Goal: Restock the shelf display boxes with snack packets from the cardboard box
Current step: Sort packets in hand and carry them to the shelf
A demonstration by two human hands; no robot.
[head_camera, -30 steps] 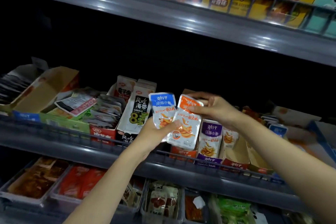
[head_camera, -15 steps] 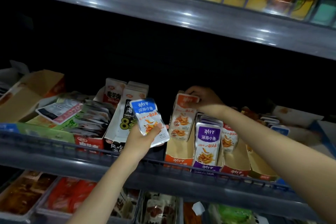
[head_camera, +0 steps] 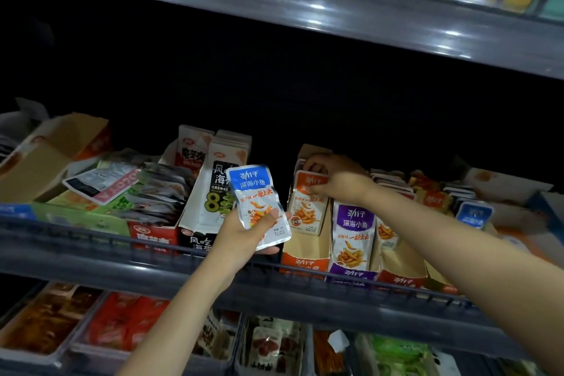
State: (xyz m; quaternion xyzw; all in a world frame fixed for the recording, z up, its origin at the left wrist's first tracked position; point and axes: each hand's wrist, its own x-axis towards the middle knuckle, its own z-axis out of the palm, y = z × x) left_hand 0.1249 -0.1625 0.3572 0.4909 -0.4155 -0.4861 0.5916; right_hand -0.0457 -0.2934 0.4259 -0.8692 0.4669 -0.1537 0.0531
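Note:
My left hand point(head_camera: 244, 233) holds a blue-topped snack packet point(head_camera: 258, 204) upright in front of the middle shelf. My right hand point(head_camera: 337, 178) pinches the top of an orange-topped packet point(head_camera: 306, 207) that stands inside the orange display box point(head_camera: 303, 256). Next to it, a purple display box point(head_camera: 351, 273) has a purple-topped packet point(head_camera: 354, 232) at its front. Further right stand more open boxes point(head_camera: 403, 272) of the same brand. The cardboard box is out of view.
A wire rail point(head_camera: 91, 241) runs along the shelf's front edge. Left of my hands stand a black-and-white seaweed box point(head_camera: 198, 223), a red box point(head_camera: 152, 233) and an open brown carton point(head_camera: 39, 162). The upper shelf point(head_camera: 274, 0) overhangs; trays of snacks point(head_camera: 122, 320) fill the shelf below.
My right hand has carried the orange packet away from my left hand into the orange display box. My left hand, still holding the blue packet, has shifted slightly left.

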